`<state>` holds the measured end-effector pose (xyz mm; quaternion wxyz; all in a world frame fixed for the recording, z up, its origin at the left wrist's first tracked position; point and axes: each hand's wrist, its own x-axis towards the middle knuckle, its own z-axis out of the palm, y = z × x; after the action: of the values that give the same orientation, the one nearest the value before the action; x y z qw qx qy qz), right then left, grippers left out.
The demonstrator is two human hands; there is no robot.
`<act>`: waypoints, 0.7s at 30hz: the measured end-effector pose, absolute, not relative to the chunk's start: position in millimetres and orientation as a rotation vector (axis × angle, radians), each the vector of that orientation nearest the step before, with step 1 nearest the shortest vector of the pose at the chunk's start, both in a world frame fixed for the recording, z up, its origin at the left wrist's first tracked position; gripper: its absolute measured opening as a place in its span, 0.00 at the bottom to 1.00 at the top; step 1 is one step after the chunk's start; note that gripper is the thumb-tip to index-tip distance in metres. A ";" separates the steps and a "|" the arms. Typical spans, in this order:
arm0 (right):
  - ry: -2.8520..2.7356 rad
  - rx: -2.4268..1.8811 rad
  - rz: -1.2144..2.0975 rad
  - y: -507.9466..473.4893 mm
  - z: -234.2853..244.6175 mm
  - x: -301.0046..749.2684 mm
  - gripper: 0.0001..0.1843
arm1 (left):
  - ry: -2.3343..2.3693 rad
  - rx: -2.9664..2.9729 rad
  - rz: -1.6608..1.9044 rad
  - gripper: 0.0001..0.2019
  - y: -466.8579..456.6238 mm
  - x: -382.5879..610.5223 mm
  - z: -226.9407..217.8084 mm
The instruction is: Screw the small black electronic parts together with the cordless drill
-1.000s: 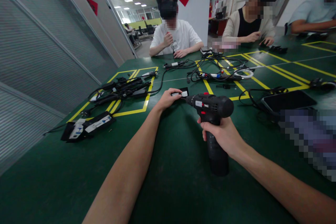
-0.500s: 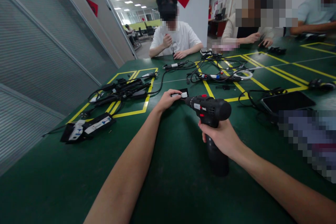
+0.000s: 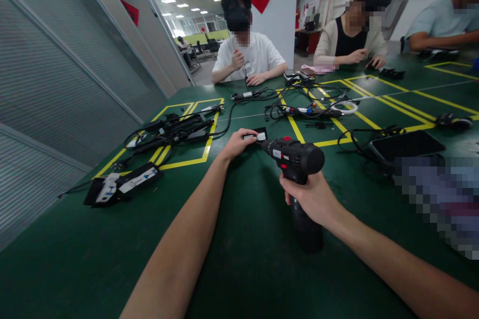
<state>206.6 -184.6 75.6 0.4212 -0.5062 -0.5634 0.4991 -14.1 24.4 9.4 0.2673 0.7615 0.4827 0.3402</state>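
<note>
My right hand [image 3: 312, 194] is wrapped around the grip of a black cordless drill [image 3: 294, 154], its chuck pointing left and away from me. My left hand [image 3: 238, 143] has its fingers on a small flat black part with a white label [image 3: 261, 136], holding it against the table. The drill's tip is right beside the near edge of that part. Whether the bit touches it is too small to tell.
On the green table [image 3: 239, 239], a bundle of black cables and adapters [image 3: 175, 132] lies left. Two black pieces with white labels [image 3: 140, 178] are nearer. More cables [image 3: 310, 109] lie beyond my hands; a phone-like dark slab [image 3: 406, 145] sits right. People [image 3: 247, 52] work opposite.
The view has shifted slightly. My hands, the drill and the labelled black part keep nearly the same position relative to one another.
</note>
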 end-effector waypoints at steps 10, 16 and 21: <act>-1.417 -1.254 1.251 -183.8 74.7 206.6 0.04 | 1.282 2.043 0.919 0.17 28.1 -15.0 7.6; -1.402 -1.262 1.254 -184.2 76.3 207.2 0.04 | 1.290 2.033 0.911 0.17 27.7 -14.4 8.9; -1.416 -1.287 1.249 -185.0 78.2 207.1 0.04 | 1.270 2.032 0.919 0.17 28.7 -15.4 7.7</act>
<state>207.1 -185.0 78.2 0.4152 -0.5124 -0.5637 0.4973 -15.4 28.7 7.7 0.2839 0.7592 0.4745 0.3433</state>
